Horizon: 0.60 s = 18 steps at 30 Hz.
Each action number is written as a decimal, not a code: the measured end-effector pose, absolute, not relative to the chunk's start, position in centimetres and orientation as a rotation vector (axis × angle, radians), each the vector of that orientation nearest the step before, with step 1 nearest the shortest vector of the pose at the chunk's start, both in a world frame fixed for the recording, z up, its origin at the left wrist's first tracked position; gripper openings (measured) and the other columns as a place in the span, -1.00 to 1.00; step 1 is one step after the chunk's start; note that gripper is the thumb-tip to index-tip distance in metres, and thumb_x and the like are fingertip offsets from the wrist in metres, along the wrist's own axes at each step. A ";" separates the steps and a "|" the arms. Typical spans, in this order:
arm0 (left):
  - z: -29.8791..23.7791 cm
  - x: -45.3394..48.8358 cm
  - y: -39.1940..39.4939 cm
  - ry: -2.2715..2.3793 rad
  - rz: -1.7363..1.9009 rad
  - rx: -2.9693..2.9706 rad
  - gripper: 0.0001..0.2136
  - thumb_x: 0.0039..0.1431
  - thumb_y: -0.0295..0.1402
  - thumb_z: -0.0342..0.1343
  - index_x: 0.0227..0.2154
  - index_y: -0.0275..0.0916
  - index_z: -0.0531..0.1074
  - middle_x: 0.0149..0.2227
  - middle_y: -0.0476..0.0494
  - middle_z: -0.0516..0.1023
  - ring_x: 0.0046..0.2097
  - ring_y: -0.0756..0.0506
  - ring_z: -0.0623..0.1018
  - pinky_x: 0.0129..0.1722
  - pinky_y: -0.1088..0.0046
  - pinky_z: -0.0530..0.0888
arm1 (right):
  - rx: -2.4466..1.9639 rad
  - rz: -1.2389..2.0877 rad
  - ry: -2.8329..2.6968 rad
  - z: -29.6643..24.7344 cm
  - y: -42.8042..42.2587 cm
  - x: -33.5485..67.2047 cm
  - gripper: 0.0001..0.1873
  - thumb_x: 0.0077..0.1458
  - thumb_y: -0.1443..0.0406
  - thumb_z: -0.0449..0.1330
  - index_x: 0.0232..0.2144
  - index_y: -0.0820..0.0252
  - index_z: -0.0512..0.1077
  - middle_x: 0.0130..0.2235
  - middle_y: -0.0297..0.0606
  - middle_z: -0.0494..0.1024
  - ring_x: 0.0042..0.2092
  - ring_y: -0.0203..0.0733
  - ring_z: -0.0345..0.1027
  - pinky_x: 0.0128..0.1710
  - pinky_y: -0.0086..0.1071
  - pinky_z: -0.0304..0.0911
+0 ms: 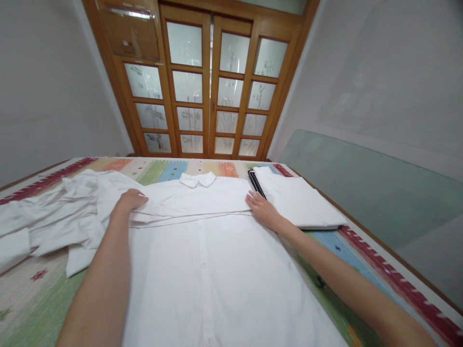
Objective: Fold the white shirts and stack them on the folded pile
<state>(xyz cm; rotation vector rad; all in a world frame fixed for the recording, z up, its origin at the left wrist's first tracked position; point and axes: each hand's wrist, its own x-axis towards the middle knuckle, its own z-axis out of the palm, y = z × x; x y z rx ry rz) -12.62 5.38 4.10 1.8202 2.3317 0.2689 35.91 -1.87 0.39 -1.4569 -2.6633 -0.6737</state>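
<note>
A white button-up shirt lies flat, front up, on a bed with a striped, multicoloured cover. Its collar points toward the far edge. Both sleeves are folded across the chest in a band. My left hand rests palm down on the left end of that band, fingers curled over the cloth. My right hand presses flat on the right end, fingers stretched out.
A heap of crumpled white garments lies to the left. A folded white stack sits on a dark board at the right. Wooden doors with frosted glass panes stand beyond the bed. Walls close in on both sides.
</note>
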 end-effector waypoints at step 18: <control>4.1 -11.8 5.1 2.362 0.369 1.775 -0.88 -0.14 -0.34 0.20 -0.52 -0.29 0.54 -0.35 -0.30 0.63 -0.24 -0.28 0.61 -0.24 0.31 0.51 | -1.875 -0.080 -2.665 1.9 0.9 33.7 -0.54 0.34 0.18 -0.10 0.05 0.34 0.42 0.10 0.11 0.46 0.25 0.04 0.18 0.24 -0.10 0.01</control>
